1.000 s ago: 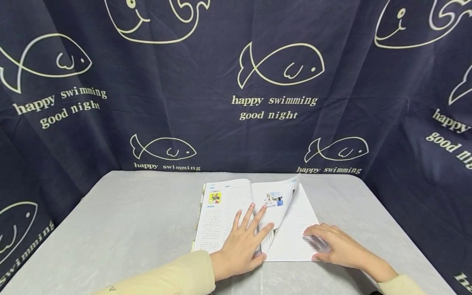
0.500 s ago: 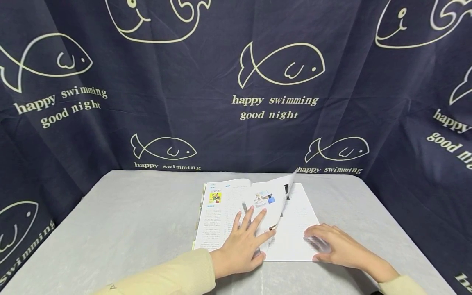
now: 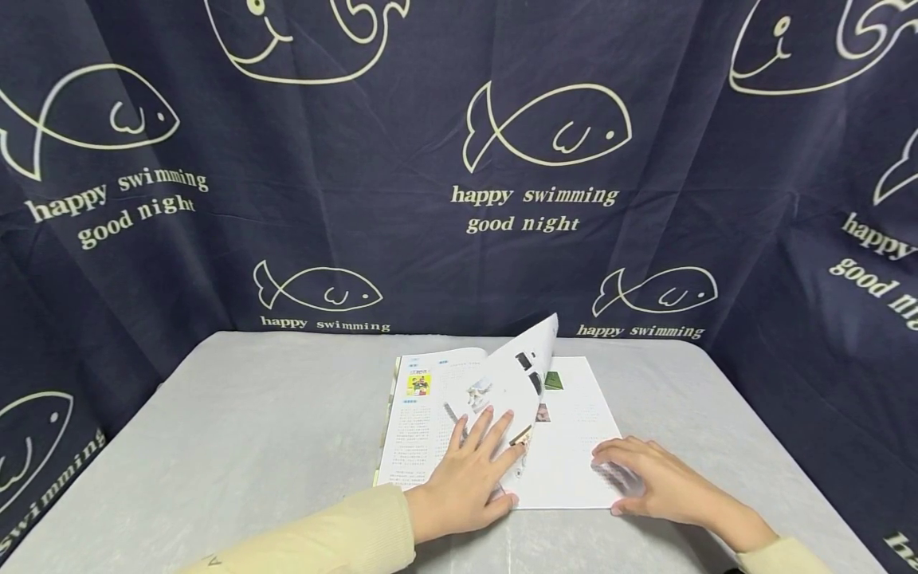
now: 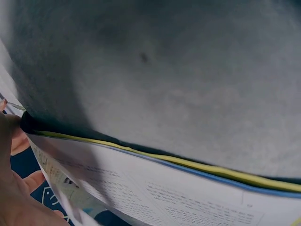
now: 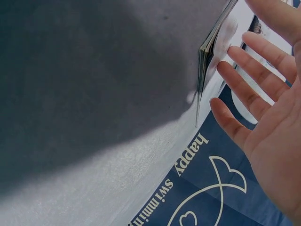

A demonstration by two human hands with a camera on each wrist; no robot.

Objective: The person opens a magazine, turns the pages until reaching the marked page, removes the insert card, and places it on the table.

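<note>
An open magazine lies on the table, its left page carrying a small yellow picture. One leaf stands curled up from the middle, its far corner raised and leaning left. My left hand rests with spread, straight fingers over this leaf and the lower left page. At the lower right corner, my right hand touches the edge of the right page with relaxed fingers. The right wrist view shows these fingers nearly straight beside the page edges. Beneath the left hand, part of the print is hidden.
A pale grey cloth covers the table. Dark blue curtains with fish drawings and lettering hang behind it and along both sides.
The lifted leaf has swung further left, uncovering green and brown pictures on the right page. My left hand has shifted very slightly left; the right hand has stayed nearly still.
</note>
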